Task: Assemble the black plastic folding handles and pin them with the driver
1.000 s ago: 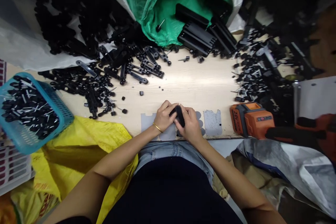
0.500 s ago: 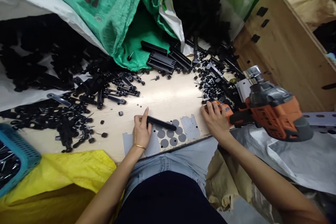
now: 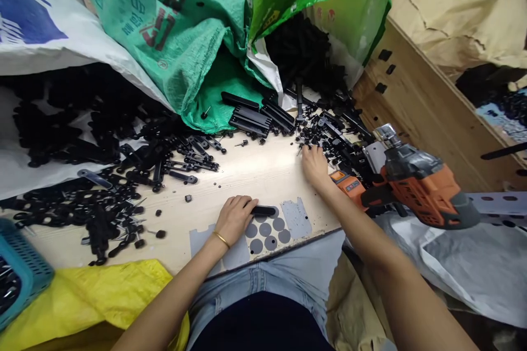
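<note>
My left hand (image 3: 236,218) lies over a long black plastic bar (image 3: 263,210), fingers closed on it and covering its left end. Beneath the bar, grey round discs (image 3: 265,228) are set on the bench board. My right hand (image 3: 315,166) is at the left edge of a heap of small black-headed screws (image 3: 319,134), its fingers curled down. What its fingertips pinch, if anything, is too small to make out. An orange and black cordless impact driver (image 3: 424,181) lies right of that hand, its orange battery (image 3: 348,185) close to the wrist.
Black clamp-like parts (image 3: 102,192) are heaped on the left, beside a teal basket (image 3: 35,269). Black ribbed bars (image 3: 250,120) lie before a green sack (image 3: 164,38). A wooden panel (image 3: 436,104) stands on the right. A yellow sack (image 3: 111,290) hangs at the front.
My right hand has left the driver's battery and moved forward and left to the screws. My left hand now covers more of the black bar, which lies nearly level instead of slanting.
</note>
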